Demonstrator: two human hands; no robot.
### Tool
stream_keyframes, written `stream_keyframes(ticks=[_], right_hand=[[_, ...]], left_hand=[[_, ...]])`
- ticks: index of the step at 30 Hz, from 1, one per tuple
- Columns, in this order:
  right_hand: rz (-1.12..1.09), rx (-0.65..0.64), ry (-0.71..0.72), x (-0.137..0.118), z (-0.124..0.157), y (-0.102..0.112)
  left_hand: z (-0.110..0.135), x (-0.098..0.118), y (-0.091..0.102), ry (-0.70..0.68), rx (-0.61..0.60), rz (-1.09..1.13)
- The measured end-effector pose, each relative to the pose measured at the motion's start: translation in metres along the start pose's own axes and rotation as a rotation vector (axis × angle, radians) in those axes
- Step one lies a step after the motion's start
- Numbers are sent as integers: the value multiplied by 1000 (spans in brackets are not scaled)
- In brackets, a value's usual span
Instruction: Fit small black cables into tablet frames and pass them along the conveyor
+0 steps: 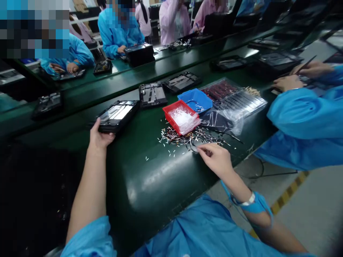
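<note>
Device housing [118,113] sitting open — loose cables [175,136] lying in a heap

It is showing its pale innards, with no cover on, and the left hand [100,137] is grasping it by its near edge, above the green bench [150,178]. The right hand [216,157] is pinching what looks like a thin cable [192,144] at the heap's near side. Two more uncovered units [152,95] are lying beyond. A red bin [171,124] is holding a bag of small white pieces [183,116], beside a blue bin [191,95]. Progress is looking partial: housings are standing open and many cables are lying loose — which units are already fitted, I cannot tell.
</note>
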State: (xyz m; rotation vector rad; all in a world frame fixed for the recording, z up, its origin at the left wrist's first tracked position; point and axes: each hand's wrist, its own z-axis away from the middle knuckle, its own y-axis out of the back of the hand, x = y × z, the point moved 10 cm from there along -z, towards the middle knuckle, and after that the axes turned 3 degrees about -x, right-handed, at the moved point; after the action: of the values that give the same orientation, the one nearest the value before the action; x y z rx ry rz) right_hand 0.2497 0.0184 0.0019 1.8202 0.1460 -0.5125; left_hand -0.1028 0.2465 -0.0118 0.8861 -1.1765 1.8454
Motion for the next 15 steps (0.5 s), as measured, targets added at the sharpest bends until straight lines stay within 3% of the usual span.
stream_keyframes(ticks=[2, 4, 9, 11, 12, 15], right_hand=[[133, -130, -60, -5, -13, -12], [193, -179, -60, -17, -24, -17], [263, -218, -93, -27, -35, -28], [273, -227, -127, -21, -35, -29], [271, -229, -140, -18, -34, -29], [236, -231, -150, -10, -34, -25]], left_hand=[[16, -9, -4, 36, 34, 14], [39, -14, -4, 19, 70, 38], [140, -43, 29, -23, 108, 88], [188, -69, 52, 18, 118, 83], [211, -90, 61, 104, 92, 74], [271, -157, 66, 388, -147, 62]])
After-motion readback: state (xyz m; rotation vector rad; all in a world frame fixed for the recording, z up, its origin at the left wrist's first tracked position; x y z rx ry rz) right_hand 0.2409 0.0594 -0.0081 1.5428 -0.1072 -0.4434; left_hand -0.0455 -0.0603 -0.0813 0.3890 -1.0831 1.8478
